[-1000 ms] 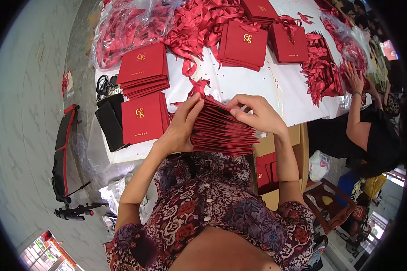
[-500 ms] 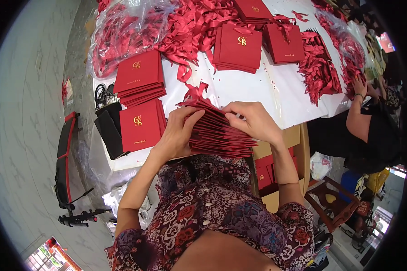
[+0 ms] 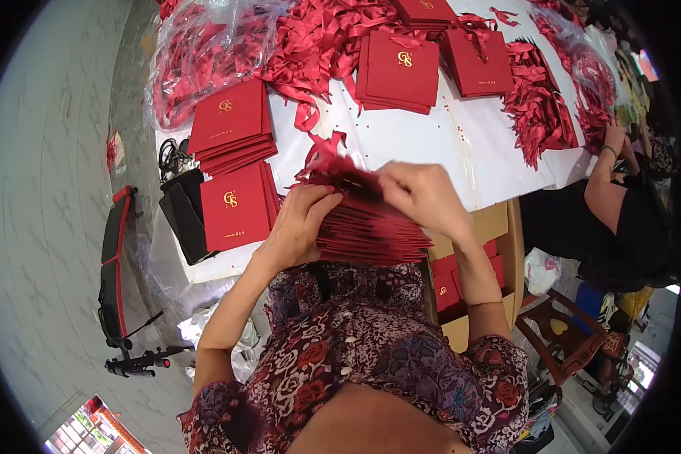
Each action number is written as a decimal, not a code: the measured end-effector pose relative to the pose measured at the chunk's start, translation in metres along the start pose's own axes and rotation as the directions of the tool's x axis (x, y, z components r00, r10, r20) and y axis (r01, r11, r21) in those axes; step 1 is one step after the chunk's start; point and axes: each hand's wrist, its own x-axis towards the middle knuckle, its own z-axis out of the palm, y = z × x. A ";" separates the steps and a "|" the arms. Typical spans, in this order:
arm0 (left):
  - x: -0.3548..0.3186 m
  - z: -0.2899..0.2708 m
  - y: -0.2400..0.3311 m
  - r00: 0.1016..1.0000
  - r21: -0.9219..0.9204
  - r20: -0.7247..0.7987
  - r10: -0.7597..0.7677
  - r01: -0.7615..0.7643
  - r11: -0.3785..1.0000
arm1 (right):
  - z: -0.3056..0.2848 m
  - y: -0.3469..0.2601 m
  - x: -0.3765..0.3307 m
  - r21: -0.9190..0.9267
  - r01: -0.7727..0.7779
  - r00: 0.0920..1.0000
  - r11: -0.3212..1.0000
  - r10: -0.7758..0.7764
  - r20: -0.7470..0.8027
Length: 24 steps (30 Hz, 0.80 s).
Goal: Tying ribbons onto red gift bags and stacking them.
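A thick bundle of red paper gift bags (image 3: 367, 234) stands on edge in front of me at the table's near side, with red ribbon handles (image 3: 327, 153) at its far end. My left hand (image 3: 299, 223) is closed on the bundle's left side, thumb and fingers over the top edges. My right hand (image 3: 424, 195) pinches the top of a bag at the bundle's far right; that bag is smeared by motion. To the left lie a flat stack of red bags (image 3: 234, 208) and a second stack (image 3: 231, 125) behind it.
Loose red ribbons (image 3: 318, 45) and a clear plastic bag of ribbons (image 3: 208, 68) cover the far left. More bag stacks (image 3: 401, 72) stand farther back. A cardboard box (image 3: 511, 261) with red bags is at my right. A co-worker's arm (image 3: 604, 181) reaches in at the right.
My right hand has moved slightly, and the far bags of the bundle have shifted and blurred with it. My left hand stays on the bundle. The co-worker's hand has shifted on the ribbons.
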 end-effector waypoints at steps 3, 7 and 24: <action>-0.003 0.001 0.003 1.000 -0.022 0.019 -0.010 0.010 1.000 | -0.013 0.018 0.005 0.078 -0.268 0.963 0.960 0.268 0.013; -0.009 0.006 0.000 1.000 -0.072 0.020 0.003 -0.002 0.997 | -0.021 0.038 0.002 0.177 -0.195 0.976 0.965 0.209 -0.063; 0.001 0.003 0.013 0.999 0.032 -0.050 -0.008 0.010 0.999 | -0.002 0.000 0.003 -0.095 0.103 0.994 0.990 -0.098 0.057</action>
